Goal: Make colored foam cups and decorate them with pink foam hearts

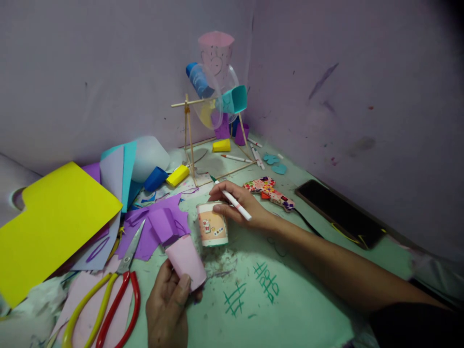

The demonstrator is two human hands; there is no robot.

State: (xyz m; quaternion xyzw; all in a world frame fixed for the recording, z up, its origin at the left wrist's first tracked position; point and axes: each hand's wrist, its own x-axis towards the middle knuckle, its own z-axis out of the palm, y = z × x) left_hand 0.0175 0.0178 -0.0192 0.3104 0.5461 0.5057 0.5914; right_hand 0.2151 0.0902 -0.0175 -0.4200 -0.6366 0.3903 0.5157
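My left hand grips a pale pink paper cup, tilted, low in the middle of the view. Fingers of my right hand are closed round a white marker with a green tip pointing up and left. The same hand touches the rim of a peach cup with small stickers, which stands upright on the table. Just behind the pink cup lies a purple paper cup on purple paper.
Scissors and yellow paper lie left. A stick frame holds a wheel with coloured cups at the back. On the right are a patterned glue gun and a dark phone-like slab.
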